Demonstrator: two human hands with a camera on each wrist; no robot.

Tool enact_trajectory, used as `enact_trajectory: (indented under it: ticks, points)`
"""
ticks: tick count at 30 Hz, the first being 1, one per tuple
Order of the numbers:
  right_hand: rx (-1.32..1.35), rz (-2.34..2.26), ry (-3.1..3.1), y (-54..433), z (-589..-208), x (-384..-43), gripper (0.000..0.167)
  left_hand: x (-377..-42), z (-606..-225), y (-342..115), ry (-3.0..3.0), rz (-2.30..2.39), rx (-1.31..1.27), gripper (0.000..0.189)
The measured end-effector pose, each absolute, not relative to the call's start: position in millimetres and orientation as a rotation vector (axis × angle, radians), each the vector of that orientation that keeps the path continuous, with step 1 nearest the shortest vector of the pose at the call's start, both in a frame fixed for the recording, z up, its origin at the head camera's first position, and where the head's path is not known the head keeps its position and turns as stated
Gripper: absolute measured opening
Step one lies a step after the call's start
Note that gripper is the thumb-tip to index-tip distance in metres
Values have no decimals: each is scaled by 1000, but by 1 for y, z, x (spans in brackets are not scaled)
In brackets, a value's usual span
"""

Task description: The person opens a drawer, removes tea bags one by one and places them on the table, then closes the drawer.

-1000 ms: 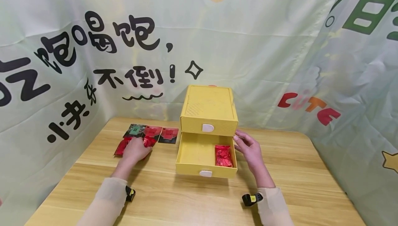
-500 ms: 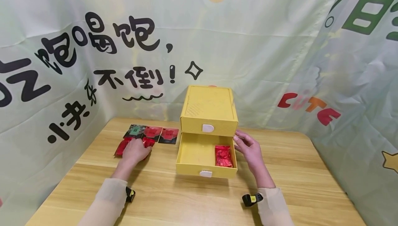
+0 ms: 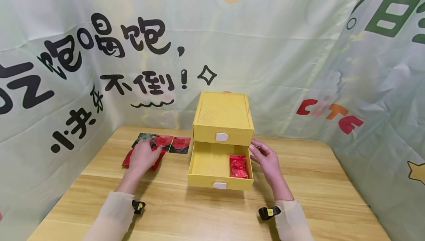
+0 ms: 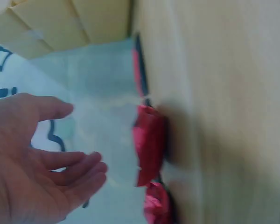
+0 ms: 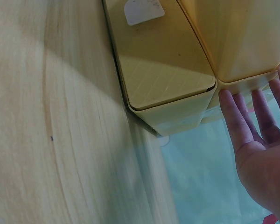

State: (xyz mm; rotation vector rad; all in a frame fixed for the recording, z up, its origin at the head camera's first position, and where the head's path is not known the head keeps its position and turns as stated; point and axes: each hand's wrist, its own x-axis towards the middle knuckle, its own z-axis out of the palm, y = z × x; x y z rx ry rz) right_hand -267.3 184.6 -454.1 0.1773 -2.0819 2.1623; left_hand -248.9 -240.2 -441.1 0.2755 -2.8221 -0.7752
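My left hand (image 3: 144, 156) hovers over two shiny red packets at the left of the table. In the left wrist view its thumb and fingers are spread, with nothing between them, apart from the nearer red packet (image 4: 149, 142) and the other red packet (image 4: 157, 203). A yellow drawer box (image 3: 222, 110) stands at the middle back. Its lower drawer (image 3: 206, 158) is pulled out and holds one red packet (image 3: 238, 166) at the right side. My right hand (image 3: 267, 158) lies along the box's right side; in the right wrist view its straight fingertips (image 5: 225, 95) touch the box.
Behind the loose packets lie dark square cards in a row: a green one (image 3: 146, 136), partly covered by my left hand, and two red ones, a middle card (image 3: 162, 140) and a right card (image 3: 180, 144). A printed curtain (image 3: 272, 67) rises behind the wooden table (image 3: 305, 174).
My left hand has lifted off the red packets and shifted slightly back, its fingers opening. The packets stay on the table. My right hand and the box have not moved.
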Motion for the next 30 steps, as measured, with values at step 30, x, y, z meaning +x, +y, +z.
enact_trajectory:
  ticks: [30]
  points:
    - [174, 2152, -2104, 184, -451, -266, 43, -210, -383, -142, -2205, -1077, -492, 51]
